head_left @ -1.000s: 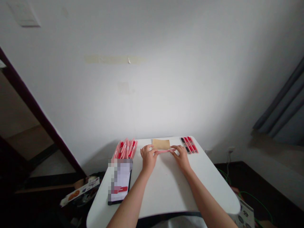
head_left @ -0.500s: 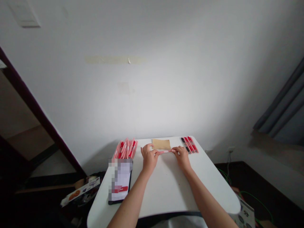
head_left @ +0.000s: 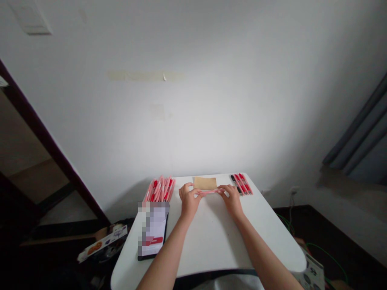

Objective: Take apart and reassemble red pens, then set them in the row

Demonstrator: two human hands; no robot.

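A pink pen (head_left: 208,192) is held level, sideways to me, above the far half of the white table (head_left: 211,237). My left hand (head_left: 189,198) pinches its left end; my right hand (head_left: 230,197) pinches its right end. Just behind the pen lies a tan rectangle of paper or card (head_left: 205,183). At the far left corner is a heap of pink and red pens (head_left: 159,189). Several pens (head_left: 241,184), black, pink and red, lie side by side beyond my right hand.
A phone or tablet (head_left: 154,229) with a partly blurred screen lies at the table's left edge, near my left forearm. The wall (head_left: 196,121) rises behind the table. Boxes (head_left: 104,243) and a green cable (head_left: 328,257) are on the floor.
The pen has turned slightly between my fingers, its white label now less plain. My hands have barely moved; the other things lie as before.
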